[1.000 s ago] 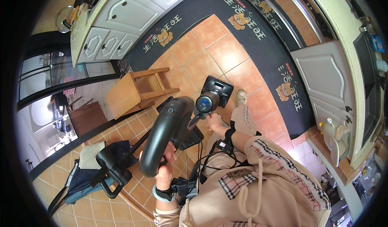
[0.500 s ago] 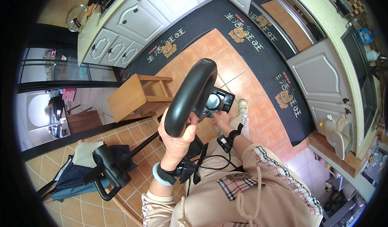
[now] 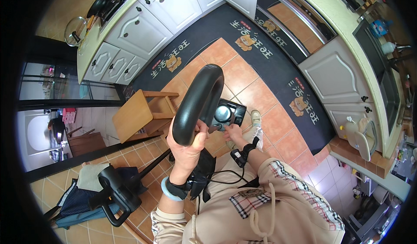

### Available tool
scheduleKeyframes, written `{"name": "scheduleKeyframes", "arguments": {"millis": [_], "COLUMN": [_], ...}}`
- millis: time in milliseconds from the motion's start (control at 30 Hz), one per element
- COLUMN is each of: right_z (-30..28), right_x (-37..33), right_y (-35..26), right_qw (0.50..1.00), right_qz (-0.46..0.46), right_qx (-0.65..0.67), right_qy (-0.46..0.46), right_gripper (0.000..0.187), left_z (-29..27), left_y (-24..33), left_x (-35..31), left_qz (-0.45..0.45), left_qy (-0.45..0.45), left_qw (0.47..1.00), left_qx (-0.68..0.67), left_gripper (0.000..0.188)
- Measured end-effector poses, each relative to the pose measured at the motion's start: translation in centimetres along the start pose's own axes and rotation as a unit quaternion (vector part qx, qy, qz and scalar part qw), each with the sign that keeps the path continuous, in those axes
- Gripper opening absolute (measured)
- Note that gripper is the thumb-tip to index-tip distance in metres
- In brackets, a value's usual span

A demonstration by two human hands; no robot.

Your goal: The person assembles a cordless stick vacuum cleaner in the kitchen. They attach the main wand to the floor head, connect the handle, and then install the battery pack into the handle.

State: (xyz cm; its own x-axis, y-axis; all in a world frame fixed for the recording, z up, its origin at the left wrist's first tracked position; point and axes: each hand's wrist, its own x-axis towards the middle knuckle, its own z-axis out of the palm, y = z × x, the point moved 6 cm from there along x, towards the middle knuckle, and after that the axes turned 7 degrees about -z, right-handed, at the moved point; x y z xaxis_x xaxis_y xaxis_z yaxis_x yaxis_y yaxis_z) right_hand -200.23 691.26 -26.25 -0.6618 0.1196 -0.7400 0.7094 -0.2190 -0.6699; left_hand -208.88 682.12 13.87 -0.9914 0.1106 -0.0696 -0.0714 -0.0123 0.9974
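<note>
My left hand [image 3: 186, 146] is closed around the lower part of a thick black loop handle [image 3: 200, 98]. It belongs to what looks like an upright floor cleaner, whose dark body [image 3: 234, 111] with a shiny round part [image 3: 223, 113] shows below the loop. My right hand [image 3: 234, 133] reaches down to the side of that body. Its fingers are bent against a greyish part there, and their tips are partly hidden. Both wrists wear black straps with small devices, joined by a black cable [image 3: 230, 172].
A wooden step stool [image 3: 137, 116] stands left of the cleaner. A second black appliance with a handle [image 3: 117, 196] leans near dark bags at lower left. Dark mats [image 3: 260, 61] run along the white cabinets [image 3: 141, 24]. My shoe [image 3: 256, 118] is beside the cleaner.
The room has shifted slightly left in view. My left hand stays on the loop handle, and my right hand stays low at the cleaner's body, its fingers slightly moved.
</note>
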Motion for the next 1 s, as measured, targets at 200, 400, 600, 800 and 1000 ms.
{"name": "scheduleKeyframes", "arguments": {"millis": [200, 400, 600, 800, 1000], "right_z": [0.0, 0.0, 0.3, 0.5, 0.5], "right_x": [0.0, -0.2, 0.2, -0.1, -0.8], "right_y": [-0.1, 0.1, 0.7, 1.0, 0.5], "right_qw": [1.0, 0.999, 0.999, 0.999, 1.0], "right_qz": [-0.014, -0.017, 0.002, 0.021, 0.014], "right_qx": [-0.016, -0.038, -0.039, -0.033, -0.008], "right_qy": [0.014, 0.021, 0.024, 0.013, 0.018], "right_gripper": [0.035, 0.039, 0.041, 0.04, 0.037], "left_z": [-0.4, 0.4, 0.2, 0.1, 0.0], "left_y": [-0.5, 0.6, 0.4, 0.4, 0.4], "left_x": [0.0, 0.0, 0.0, -0.4, -0.6], "left_qz": [0.009, 0.01, 0.03, 0.034, 0.021], "left_qy": [-0.022, -0.007, -0.027, -0.032, -0.03], "left_qw": [0.999, 1.0, 0.999, 0.999, 0.999], "left_qx": [-0.029, 0.017, -0.025, -0.029, -0.034], "left_gripper": [0.033, 0.047, 0.036, 0.042, 0.042]}}
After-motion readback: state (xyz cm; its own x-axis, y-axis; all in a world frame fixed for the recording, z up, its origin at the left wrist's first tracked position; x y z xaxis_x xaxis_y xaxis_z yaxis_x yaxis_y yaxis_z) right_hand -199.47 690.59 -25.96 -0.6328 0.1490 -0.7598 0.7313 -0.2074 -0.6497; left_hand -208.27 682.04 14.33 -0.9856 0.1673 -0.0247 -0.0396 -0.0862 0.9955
